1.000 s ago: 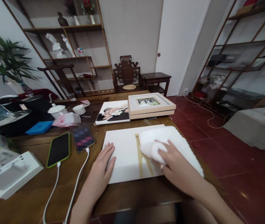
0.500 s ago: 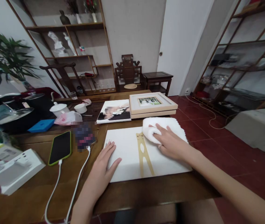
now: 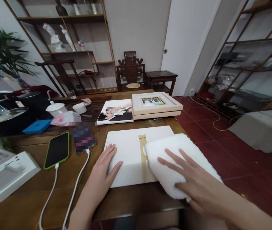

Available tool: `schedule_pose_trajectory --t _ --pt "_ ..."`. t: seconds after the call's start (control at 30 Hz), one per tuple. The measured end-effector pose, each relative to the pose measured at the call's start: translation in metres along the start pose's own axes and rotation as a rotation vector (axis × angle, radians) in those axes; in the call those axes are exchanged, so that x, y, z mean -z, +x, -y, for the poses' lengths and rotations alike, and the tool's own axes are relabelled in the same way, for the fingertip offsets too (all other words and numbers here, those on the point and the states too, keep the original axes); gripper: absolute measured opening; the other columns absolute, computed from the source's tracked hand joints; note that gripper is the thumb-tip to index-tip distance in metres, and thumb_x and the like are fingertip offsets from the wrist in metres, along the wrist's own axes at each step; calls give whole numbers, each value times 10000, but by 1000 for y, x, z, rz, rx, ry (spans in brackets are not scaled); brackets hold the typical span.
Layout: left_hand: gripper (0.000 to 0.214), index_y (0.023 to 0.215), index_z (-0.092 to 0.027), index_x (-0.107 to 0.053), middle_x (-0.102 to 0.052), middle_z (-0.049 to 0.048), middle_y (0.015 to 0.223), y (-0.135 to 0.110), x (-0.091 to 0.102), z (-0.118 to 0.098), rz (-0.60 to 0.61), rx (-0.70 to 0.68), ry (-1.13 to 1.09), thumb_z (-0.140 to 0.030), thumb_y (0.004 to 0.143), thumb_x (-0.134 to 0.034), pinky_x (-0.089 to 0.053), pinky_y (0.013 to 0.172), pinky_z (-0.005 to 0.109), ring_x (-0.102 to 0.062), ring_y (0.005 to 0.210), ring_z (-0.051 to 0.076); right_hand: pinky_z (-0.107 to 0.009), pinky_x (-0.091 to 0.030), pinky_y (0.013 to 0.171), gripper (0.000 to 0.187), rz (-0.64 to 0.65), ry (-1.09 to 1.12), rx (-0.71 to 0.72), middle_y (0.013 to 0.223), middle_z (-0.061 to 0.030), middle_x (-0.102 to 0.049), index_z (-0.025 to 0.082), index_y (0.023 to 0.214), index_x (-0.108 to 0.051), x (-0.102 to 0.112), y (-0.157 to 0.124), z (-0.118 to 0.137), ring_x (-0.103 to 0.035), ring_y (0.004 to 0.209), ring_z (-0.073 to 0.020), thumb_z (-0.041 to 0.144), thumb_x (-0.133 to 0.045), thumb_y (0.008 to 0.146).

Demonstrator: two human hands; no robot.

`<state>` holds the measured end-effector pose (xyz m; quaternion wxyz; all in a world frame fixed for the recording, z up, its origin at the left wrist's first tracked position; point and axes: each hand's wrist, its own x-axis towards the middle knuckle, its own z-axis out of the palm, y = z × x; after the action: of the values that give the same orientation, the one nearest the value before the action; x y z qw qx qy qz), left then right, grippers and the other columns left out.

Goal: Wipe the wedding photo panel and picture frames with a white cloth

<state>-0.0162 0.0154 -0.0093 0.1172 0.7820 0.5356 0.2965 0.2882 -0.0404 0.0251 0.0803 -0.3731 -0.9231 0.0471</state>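
Observation:
A white board (image 3: 128, 153) with a gold stand strip (image 3: 142, 156) lies flat on the wooden table (image 3: 126, 198) in front of me. My left hand (image 3: 106, 166) rests flat on the board's left part, fingers spread. My right hand (image 3: 191, 179) lies flat with outstretched fingers on a white fluffy towel (image 3: 171, 159) that covers the board's right side and reaches past the near edge.
Behind the board sit a photo print (image 3: 115, 111) and stacked light wooden frames (image 3: 155, 105). To the left are a green-cased phone (image 3: 56, 150) on a white cable, a white box (image 3: 4, 174), a blue box (image 3: 36, 126), cups and pots. Red tiled floor lies to the right.
My right hand dragged the towel from the board's far right corner toward the near edge and flattened out on it. My left hand stayed on the board.

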Motion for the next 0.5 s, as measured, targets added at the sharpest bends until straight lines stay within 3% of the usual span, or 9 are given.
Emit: schedule_pose_trajectory --t 0.17,0.33,0.5 --pt "474 1263 -149 -511 -481 115 1392 0 1 0 2 -2 13 -411 868 -516 -324 1095 442 -393 1321 240 -610 -164 1080 304 1 -25 -59 1463 -112 -356 168 926 -665 6 34 -26 -181 1379 -341 86 -523 670" --pt "468 1269 -152 -506 -485 110 1390 0 2 0 5 -6 31 -403 874 -510 -327 1091 438 -394 1321 228 -649 -188 1043 305 -74 -56 -132 1450 -133 -373 163 1090 -624 6 87 -52 -179 1374 -362 154 -462 832" --pt "454 1255 -160 -516 -496 108 1381 1 2 0 -5 -7 44 -400 870 -514 -342 1081 435 -408 1311 230 -648 -185 1049 299 -62 -15 -118 1409 -120 -438 158 1094 -628 5 87 -47 -197 1367 -368 168 -437 865"
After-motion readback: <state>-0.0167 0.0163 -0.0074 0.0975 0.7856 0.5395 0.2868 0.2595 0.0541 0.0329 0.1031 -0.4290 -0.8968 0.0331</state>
